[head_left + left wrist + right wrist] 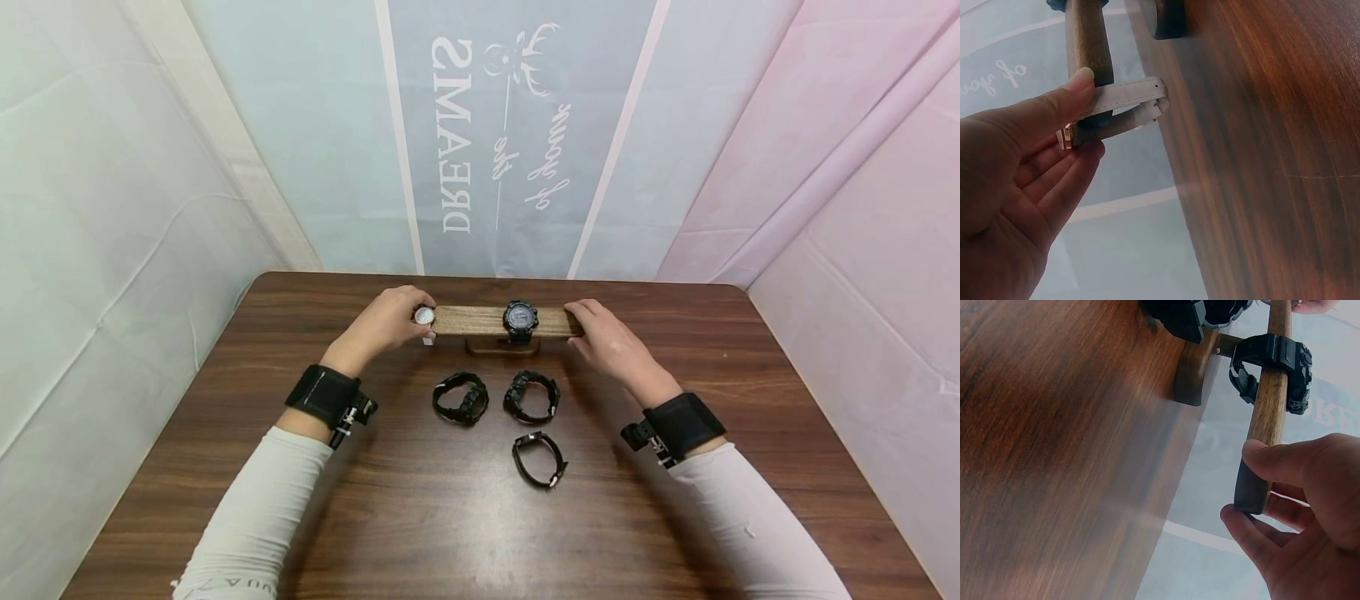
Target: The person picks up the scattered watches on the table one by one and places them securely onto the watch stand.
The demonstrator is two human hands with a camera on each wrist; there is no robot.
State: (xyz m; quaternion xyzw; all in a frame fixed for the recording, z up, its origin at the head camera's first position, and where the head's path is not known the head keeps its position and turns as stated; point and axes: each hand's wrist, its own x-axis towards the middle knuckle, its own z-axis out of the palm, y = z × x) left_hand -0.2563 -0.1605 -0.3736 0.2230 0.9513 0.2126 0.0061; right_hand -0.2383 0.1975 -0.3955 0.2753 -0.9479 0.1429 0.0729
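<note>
A wooden watch stand (472,321) with a horizontal bar stands near the table's far edge. At the bar's left end my left hand (390,321) pinches a wristwatch (1125,97) with a white strap and gold-coloured case. Its strap loops round the bar end, and my thumb touches strap and bar. My right hand (611,342) grips the bar's other end, thumb on the near side and fingers behind and at the tip. A black wristwatch (521,317) hangs on the bar, right of its middle, strap closed round it.
Nearer me on the brown table (405,517) lie a black watch (474,402), another black watch (517,396) and a slimmer dark-strapped watch (561,462). A printed curtain (345,150) hangs behind the table's far edge, with pale cloth on both sides.
</note>
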